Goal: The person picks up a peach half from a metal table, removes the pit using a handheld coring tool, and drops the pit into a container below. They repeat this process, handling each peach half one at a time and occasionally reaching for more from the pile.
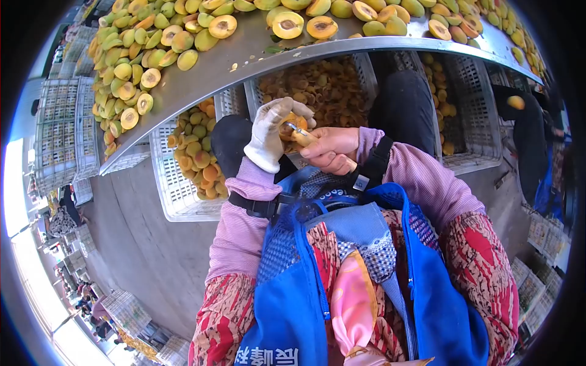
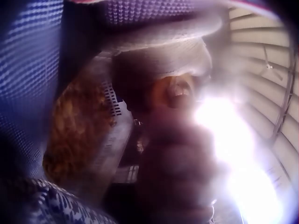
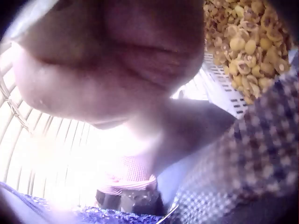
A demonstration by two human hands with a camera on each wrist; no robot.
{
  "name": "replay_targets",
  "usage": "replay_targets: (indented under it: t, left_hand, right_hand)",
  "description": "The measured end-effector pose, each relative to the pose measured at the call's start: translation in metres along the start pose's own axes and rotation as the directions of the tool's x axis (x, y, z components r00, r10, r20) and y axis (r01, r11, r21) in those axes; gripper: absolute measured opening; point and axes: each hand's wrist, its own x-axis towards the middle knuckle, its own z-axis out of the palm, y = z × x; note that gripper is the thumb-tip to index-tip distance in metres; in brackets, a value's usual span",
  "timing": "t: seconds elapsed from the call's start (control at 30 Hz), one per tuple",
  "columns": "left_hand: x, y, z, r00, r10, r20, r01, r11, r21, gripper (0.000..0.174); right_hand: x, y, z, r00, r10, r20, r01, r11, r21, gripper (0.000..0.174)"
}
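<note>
In the head view my left hand [image 1: 266, 135], in a white glove, holds an orange-yellow apricot [image 1: 295, 118] with its fingers curled round it. My bare right hand [image 1: 332, 151] grips the wooden handle [image 1: 303, 138] of a small pitting tool. The tool's metal tip [image 1: 292, 125] meets the apricot, partly hidden by the gloved fingers. Both hands are close together above my lap, just below the table edge. The left wrist view shows the apricot [image 2: 163, 91] under the glove; the right wrist view has the right hand [image 3: 112, 70] large and dark, hiding the tool.
A steel table [image 1: 201, 68] ahead bears many whole and halved apricots [image 1: 287, 25]. Beneath its edge stand a white crate [image 1: 361, 68] of fruit pieces, another crate [image 1: 177, 215] of apricots at left, and a crate [image 1: 476, 161] at right. My knees flank the middle crate.
</note>
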Motion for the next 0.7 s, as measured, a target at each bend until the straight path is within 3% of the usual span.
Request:
replay_targets:
  t: [0.1,0.13,0.17,0.23,0.27,0.33,0.47,0.53,0.6,0.67,0.7]
  left_hand:
    - [0.002,-0.004,-0.001,0.999,-0.03,-0.011,0.029,0.995,-0.096,0.037]
    - [0.002,-0.004,-0.002,0.993,-0.089,-0.081,0.083,0.994,-0.072,0.039]
    - [0.006,-0.008,0.002,0.96,-0.053,-0.276,0.048,0.999,-0.026,0.04]
    - [0.006,-0.008,0.007,0.967,0.075,-0.245,-0.025,0.979,0.203,0.041]
    - [0.006,-0.007,0.004,0.967,0.075,-0.244,-0.025,0.979,0.202,0.041]
    - [0.004,-0.008,-0.003,0.987,0.12,0.103,-0.139,0.968,0.209,0.04]
    - [0.004,-0.004,0.002,0.988,0.013,0.154,-0.038,0.987,0.157,0.039]
    - [0.003,-0.005,0.002,0.991,-0.021,0.134,0.007,0.995,0.099,0.039]
    - [0.001,-0.003,0.003,0.991,-0.06,0.12,0.055,0.997,0.047,0.038]
    - [0.0,0.001,0.008,0.993,0.008,0.12,-0.058,0.904,0.423,0.038]
    - [0.0,0.005,0.012,0.993,0.004,0.12,-0.055,0.903,0.426,0.038]
  right_hand:
    - [0.001,-0.004,0.012,0.999,-0.021,0.033,0.02,0.999,0.045,0.018]
    - [0.002,-0.006,0.021,0.979,-0.024,-0.202,-0.005,0.99,-0.14,0.018]
    - [0.003,-0.007,0.028,0.904,-0.067,-0.422,-0.073,0.949,-0.306,0.017]
    - [-0.002,-0.008,0.022,0.919,-0.062,-0.389,-0.051,0.96,-0.276,0.015]
    - [-0.005,-0.007,0.017,0.965,-0.004,-0.264,-0.032,0.991,-0.133,0.014]
    - [-0.011,0.001,0.006,0.997,0.048,-0.06,-0.044,0.997,0.062,0.012]
    - [-0.015,0.002,0.008,0.999,0.037,-0.02,-0.035,0.997,0.071,0.013]
    - [-0.018,-0.004,0.014,0.989,0.063,-0.133,-0.073,0.995,-0.066,0.014]
    - [-0.017,0.0,0.005,0.991,0.072,-0.109,-0.082,0.992,-0.094,0.015]
    - [-0.017,0.004,0.0,0.996,0.083,-0.037,-0.086,0.993,-0.077,0.015]
    - [-0.018,0.003,-0.002,0.996,0.081,-0.035,-0.084,0.994,-0.075,0.015]
